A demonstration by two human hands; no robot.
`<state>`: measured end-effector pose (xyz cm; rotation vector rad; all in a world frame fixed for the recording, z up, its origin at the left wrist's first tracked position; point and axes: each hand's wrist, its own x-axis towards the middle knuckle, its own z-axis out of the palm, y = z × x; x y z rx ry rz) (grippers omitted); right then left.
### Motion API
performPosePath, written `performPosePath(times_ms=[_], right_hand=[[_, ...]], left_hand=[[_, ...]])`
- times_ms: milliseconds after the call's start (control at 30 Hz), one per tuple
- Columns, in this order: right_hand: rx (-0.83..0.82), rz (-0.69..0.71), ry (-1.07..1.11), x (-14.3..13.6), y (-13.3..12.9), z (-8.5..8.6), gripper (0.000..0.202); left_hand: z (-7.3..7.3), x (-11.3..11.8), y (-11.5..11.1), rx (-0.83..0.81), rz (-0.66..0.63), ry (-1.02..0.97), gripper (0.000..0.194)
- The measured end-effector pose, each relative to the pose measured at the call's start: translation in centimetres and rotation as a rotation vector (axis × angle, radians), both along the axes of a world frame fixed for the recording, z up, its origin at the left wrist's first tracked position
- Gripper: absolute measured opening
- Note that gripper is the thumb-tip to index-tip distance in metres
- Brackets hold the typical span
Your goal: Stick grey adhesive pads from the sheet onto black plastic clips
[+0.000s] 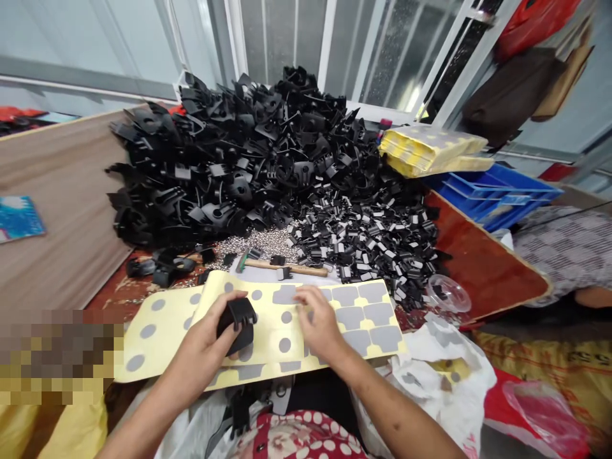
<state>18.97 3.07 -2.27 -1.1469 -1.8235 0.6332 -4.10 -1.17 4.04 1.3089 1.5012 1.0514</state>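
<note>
My left hand (210,335) is wrapped around a black plastic clip part (238,319) with small prongs, held over the sticker sheets. My right hand (318,322) has its fingers bent and drawn together at the right end of a grey sticker (284,294); whether that sticker is lifted off its backing I cannot tell. Beneath both hands lie yellow backing sheets (270,319) with grey round and larger cut-out stickers. One sheet curls over on the left. Just behind them rests a small hammer (287,266) with a wooden handle.
A tall heap of black plastic parts (239,146) covers the back. Before it are small black-and-grey pieces (368,236) and tiny metal bits (253,242). Yellow sheet stacks (430,150) and a blue crate (497,188) stand right, near another person's sleeve (564,248). A clear plastic bowl (448,293) sits near the right edge.
</note>
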Motion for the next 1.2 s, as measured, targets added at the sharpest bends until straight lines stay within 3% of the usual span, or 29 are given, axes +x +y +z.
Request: performPosePath(times_ms=[67, 167, 267, 333, 500, 633, 767, 867, 967, 1033, 1100, 1200], right_hand=[[-0.046, -0.077, 0.041, 2.4, 1.4, 0.2, 0.024], [-0.154, -0.05, 0.029, 4.2, 2.7, -0.3, 0.024], [-0.152, -0.015, -0.006, 4.1, 3.1, -0.8, 0.029], [-0.135, 0.001, -0.043, 3.6, 3.1, -0.9, 0.031], [-0.217, 0.001, -0.01, 3.5, 3.3, -0.6, 0.032], [-0.493, 0.022, 0.225, 3.6, 3.9, -0.1, 0.024], [-0.889, 0.276, 0.575, 2.0, 3.9, 3.2, 0.032], [-0.887, 0.482, 0.763, 0.0, 3.5, 7.2, 0.037], [-0.658, 0.483, 0.747, -0.9, 3.1, 9.9, 0.032], [-0.458, 0.304, 0.661, -0.5, 2.8, 10.0, 0.029], [-0.301, 0.09, 0.574, 0.5, 2.3, 9.0, 0.026], [-0.276, 0.005, 0.518, 1.7, 0.8, 7.1, 0.023]], left_hand=[[0.8, 0.0, -0.3, 0.101, -0.103, 0.233, 0.046], [1.5, 1.6, 0.0, 0.132, -0.328, 0.523, 0.046], [0.9, 4.1, 1.7, 0.077, -0.565, 0.695, 0.054], [0.2, 5.3, 3.2, 0.031, -0.645, 0.699, 0.057], [-1.0, 5.9, 5.9, -0.052, -0.662, 0.53, 0.055], [-1.4, 5.7, 6.1, -0.074, -0.67, 0.508, 0.056], [-2.6, 5.7, 5.8, -0.049, -0.73, 0.585, 0.054], [-3.4, 5.4, 5.7, -0.04, -0.672, 0.538, 0.042], [-3.0, 4.9, 5.2, -0.087, -0.591, 0.312, 0.043], [-2.3, 4.5, 4.4, -0.179, -0.452, 0.052, 0.047], [-1.4, 4.1, 3.2, -0.27, -0.213, -0.234, 0.053], [-0.5, 3.9, 1.2, -0.267, 0.079, -0.591, 0.061]])
